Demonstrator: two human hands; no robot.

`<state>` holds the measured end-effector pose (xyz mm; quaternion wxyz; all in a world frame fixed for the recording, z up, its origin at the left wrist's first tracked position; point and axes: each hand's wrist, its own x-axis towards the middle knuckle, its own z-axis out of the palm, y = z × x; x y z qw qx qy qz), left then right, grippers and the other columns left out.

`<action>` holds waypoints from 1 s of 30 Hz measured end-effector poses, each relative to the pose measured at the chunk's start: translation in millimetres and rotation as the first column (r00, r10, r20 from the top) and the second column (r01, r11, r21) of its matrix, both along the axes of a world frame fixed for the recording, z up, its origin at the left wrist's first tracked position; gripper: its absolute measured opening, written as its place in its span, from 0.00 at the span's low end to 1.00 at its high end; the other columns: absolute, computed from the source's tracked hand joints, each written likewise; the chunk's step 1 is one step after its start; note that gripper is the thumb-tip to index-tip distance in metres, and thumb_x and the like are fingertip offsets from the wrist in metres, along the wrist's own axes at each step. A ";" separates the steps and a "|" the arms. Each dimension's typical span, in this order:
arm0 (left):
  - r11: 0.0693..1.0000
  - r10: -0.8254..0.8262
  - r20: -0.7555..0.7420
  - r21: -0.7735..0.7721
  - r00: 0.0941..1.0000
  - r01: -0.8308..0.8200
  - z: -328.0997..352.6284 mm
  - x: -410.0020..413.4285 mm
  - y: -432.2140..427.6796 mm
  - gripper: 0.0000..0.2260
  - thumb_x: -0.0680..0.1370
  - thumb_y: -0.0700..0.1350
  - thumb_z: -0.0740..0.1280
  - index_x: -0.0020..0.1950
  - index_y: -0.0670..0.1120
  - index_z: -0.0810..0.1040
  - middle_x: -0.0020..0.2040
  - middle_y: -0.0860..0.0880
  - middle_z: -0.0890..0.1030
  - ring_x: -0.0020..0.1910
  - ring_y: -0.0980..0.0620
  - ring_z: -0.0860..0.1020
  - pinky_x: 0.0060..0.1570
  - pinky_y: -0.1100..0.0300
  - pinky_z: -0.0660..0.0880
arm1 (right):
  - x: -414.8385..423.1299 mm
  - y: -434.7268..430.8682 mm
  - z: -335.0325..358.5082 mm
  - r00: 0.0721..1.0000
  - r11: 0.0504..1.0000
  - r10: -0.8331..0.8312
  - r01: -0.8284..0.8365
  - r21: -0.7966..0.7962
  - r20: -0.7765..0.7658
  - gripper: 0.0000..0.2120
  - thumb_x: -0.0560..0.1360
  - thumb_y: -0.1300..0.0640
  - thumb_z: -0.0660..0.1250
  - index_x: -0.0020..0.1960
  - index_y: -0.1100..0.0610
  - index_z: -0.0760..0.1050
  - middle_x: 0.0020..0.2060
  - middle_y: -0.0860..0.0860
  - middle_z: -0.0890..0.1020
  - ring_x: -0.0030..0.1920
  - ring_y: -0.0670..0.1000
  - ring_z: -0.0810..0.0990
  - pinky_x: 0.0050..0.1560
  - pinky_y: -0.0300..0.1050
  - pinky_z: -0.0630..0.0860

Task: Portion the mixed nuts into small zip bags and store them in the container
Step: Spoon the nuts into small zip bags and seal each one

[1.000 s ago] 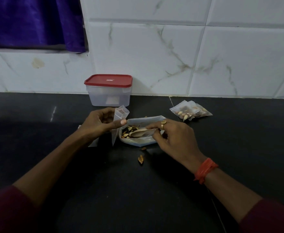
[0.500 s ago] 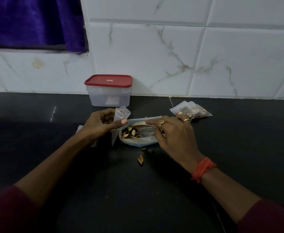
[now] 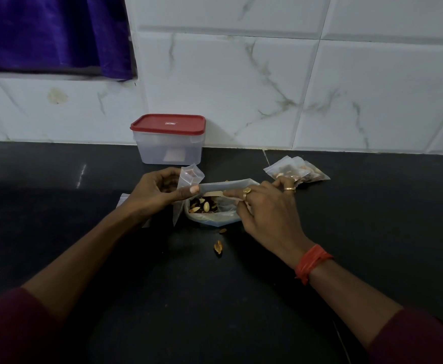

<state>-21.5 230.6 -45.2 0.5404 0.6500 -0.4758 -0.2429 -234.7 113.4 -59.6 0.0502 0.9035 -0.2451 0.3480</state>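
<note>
Small zip bag [image 3: 188,177]: at 9 o'clock of the large nut bag, mouth up; thin, clear film, near weightless and limp; likely to fold shut unless held by the rim; best taken at the stiffer zip strip, one side only, so the mouth gapes.
Left hand [image 3: 160,191]: fingers curled round the small zip bag, thumb pressing the film against them just below the rim.
Right hand [image 3: 265,208]: at 3 o'clock of the large nut bag; fingers curled, forefinger laid along a pale scoop [image 3: 211,193] and seemingly pinching it; contact partly hidden by the bag rim.
Large nut bag [image 3: 215,218]: soft, slumped open on the counter [image 3: 372,232]; rim floppy, prone to tip or spill if dragged.
Mixed nuts [image 3: 202,206]: a shallow heap inside the large bag; hard, small, apt to roll and bounce off a scoop.
Loose nuts [image 3: 218,248]: two pieces on the counter at 6 o'clock of the large bag.
Filled zip bags [image 3: 296,172]: a few at 2 o'clock, lying flat, nuts inside; seals too small to judge.
Container [image 3: 169,151]: at 11 o'clock, against the tiled wall; stiff translucent tub, red lid [image 3: 168,124] on; nothing plainly inside.
Spare bags [image 3: 124,199]: flat clear film peeping from behind the left hand at 9 o'clock.
Judgement: portioning part done; storing not yet begun.
</note>
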 end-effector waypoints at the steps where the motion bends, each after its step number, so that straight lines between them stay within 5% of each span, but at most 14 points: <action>1: 1.000 -0.001 0.002 -0.001 1.000 0.001 0.0 0.0 0.2 0.41 0.50 0.72 0.78 0.57 0.52 0.81 0.53 0.56 0.85 0.53 0.59 0.83 0.53 0.61 0.77 | -0.5 -0.5 2.3 0.999 1.000 -0.015 0.015 0.011 0.039 0.14 0.76 0.52 0.62 0.56 0.44 0.84 0.41 0.43 0.85 0.43 0.47 0.79 0.61 0.52 0.60; 4: 1.000 -0.013 0.003 -0.001 1.000 0.013 0.0 -0.7 1.0 0.39 0.50 0.70 0.78 0.56 0.53 0.81 0.53 0.58 0.85 0.53 0.60 0.83 0.50 0.66 0.78 | -3.5 -2.0 7.2 0.993 0.998 -0.053 0.047 0.052 0.104 0.13 0.76 0.51 0.63 0.55 0.43 0.84 0.38 0.43 0.83 0.41 0.48 0.79 0.60 0.51 0.61; 9: 1.000 -0.018 0.017 -0.006 1.000 0.018 0.3 0.1 0.6 0.42 0.51 0.72 0.77 0.58 0.50 0.81 0.54 0.55 0.85 0.54 0.58 0.83 0.52 0.62 0.77 | -4.9 -0.3 4.4 0.999 0.990 0.014 -0.008 0.139 -0.044 0.15 0.79 0.55 0.66 0.62 0.42 0.81 0.43 0.45 0.85 0.46 0.48 0.80 0.66 0.57 0.61; 14: 0.999 -0.032 0.007 -0.015 0.999 0.032 -0.7 2.8 0.6 0.42 0.49 0.71 0.78 0.57 0.51 0.81 0.53 0.55 0.85 0.53 0.57 0.83 0.49 0.65 0.79 | -6.1 -1.0 11.0 0.992 0.987 -0.066 0.048 0.156 0.110 0.14 0.76 0.50 0.61 0.53 0.44 0.84 0.35 0.43 0.82 0.40 0.47 0.79 0.62 0.54 0.64; 19: 0.998 -0.062 0.014 -0.004 0.998 0.062 -1.0 4.4 1.0 0.41 0.49 0.70 0.79 0.57 0.52 0.80 0.54 0.54 0.85 0.54 0.55 0.83 0.54 0.60 0.80 | -7.7 -1.3 7.0 0.999 0.970 -0.039 0.041 0.241 -0.010 0.20 0.77 0.49 0.55 0.60 0.44 0.82 0.29 0.41 0.73 0.40 0.47 0.76 0.67 0.56 0.64; 25: 0.998 -0.065 0.015 0.001 0.998 0.065 -1.2 4.9 1.6 0.39 0.51 0.70 0.79 0.56 0.51 0.81 0.54 0.52 0.85 0.55 0.54 0.83 0.57 0.54 0.78 | -10.0 -2.4 8.4 0.996 0.994 -0.046 0.038 0.102 0.074 0.16 0.77 0.50 0.59 0.52 0.48 0.85 0.34 0.46 0.84 0.37 0.47 0.77 0.62 0.54 0.64; 30: 0.998 -0.070 0.035 -0.002 0.997 0.070 -0.2 4.6 1.4 0.40 0.51 0.71 0.79 0.56 0.51 0.81 0.53 0.53 0.86 0.54 0.54 0.83 0.55 0.57 0.79 | -7.8 3.2 4.7 0.999 0.999 -0.039 0.039 0.014 -0.007 0.16 0.76 0.52 0.60 0.55 0.51 0.85 0.34 0.47 0.83 0.36 0.48 0.78 0.59 0.52 0.64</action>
